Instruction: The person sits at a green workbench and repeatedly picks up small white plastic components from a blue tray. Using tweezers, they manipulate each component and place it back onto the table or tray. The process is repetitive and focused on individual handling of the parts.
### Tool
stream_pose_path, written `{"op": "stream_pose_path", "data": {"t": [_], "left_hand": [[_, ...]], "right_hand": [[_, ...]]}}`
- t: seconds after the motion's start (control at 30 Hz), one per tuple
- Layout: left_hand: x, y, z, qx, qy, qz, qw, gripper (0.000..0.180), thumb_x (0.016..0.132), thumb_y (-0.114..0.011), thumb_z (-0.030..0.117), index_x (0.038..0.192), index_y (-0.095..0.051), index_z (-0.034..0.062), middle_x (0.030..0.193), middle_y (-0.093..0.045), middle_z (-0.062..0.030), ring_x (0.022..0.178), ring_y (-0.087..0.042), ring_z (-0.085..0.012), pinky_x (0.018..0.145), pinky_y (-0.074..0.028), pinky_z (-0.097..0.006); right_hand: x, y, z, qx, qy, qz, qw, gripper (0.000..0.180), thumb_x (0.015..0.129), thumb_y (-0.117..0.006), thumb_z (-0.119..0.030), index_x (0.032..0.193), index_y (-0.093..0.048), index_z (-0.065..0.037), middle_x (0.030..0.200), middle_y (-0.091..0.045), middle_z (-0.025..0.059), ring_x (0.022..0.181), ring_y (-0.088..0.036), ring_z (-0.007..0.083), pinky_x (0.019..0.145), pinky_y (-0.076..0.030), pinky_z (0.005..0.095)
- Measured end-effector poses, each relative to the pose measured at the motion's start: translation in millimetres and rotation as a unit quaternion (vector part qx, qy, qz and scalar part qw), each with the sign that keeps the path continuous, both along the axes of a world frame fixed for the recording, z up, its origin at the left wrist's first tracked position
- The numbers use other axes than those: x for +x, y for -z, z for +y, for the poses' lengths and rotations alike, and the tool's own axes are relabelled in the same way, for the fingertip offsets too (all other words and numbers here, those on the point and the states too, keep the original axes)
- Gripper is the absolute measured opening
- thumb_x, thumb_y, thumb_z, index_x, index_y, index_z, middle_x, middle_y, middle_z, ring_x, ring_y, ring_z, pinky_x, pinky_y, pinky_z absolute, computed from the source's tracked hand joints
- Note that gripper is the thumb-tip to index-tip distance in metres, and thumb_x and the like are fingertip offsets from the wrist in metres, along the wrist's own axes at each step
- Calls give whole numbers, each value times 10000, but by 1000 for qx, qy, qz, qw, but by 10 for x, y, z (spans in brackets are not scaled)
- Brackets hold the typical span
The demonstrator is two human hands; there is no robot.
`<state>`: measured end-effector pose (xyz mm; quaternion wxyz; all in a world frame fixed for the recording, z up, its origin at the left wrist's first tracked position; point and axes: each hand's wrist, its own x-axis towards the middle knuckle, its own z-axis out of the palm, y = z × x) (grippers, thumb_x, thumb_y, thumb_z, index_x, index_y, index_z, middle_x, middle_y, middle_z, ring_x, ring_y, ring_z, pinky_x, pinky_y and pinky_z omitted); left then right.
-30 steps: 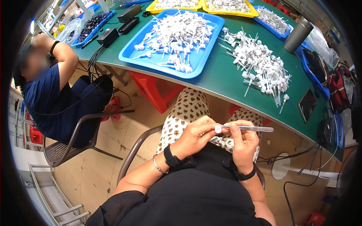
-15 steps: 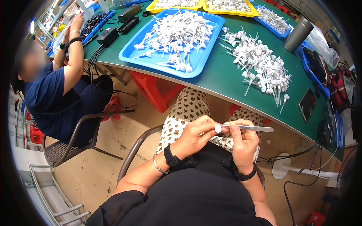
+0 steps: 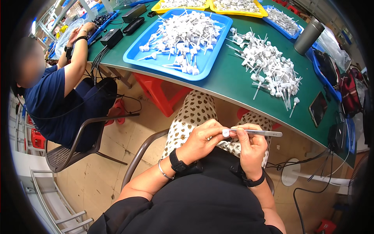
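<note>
Above my lap, my left hand point(image 3: 206, 137) pinches a small white plastic piece point(image 3: 225, 133) with a round face turned up. My right hand point(image 3: 251, 143) is closed around metal tweezers point(image 3: 267, 133), whose blunt end sticks out to the right. The tweezers' tips are at the white piece, partly covered by my fingers. Ahead on the table, a blue tray point(image 3: 134, 58) carries a heap of white plastic pieces with thin stems point(image 3: 191, 35). To its right, a loose pile of similar pieces point(image 3: 269, 64) lies on the green tabletop point(image 3: 230, 85).
At the back are yellow trays point(image 3: 259, 11) of white pieces. A grey flask point(image 3: 308, 36) and a phone point(image 3: 318, 108) are on the right. Another person point(image 3: 50, 97) sits at left, hands near a tray of dark parts. A red stool point(image 3: 159, 93) stands under the table.
My hands stay almost in place; the white piece is tilted slightly differently. The co-worker's raised hands have moved lower and a little to the right, toward the dark parts.
</note>
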<state>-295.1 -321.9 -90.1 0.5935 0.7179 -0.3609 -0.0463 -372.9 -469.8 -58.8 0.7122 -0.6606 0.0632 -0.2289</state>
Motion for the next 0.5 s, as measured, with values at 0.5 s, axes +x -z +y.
{"op": "stream_pose_path", "data": {"t": [0.5], "left_hand": [[-10,-26,-6,-15,-5,-4,1000,206,866,-709,3,1060,-750,57,882,-675,-75,780,-632,-175,662,-511,-289]], "right_hand": [[-37,-18,-10,-24,-2,6,1000,100,996,-565,-39,1055,-564,41,955,-682,130,865,-699,176,817,-573,289]]}}
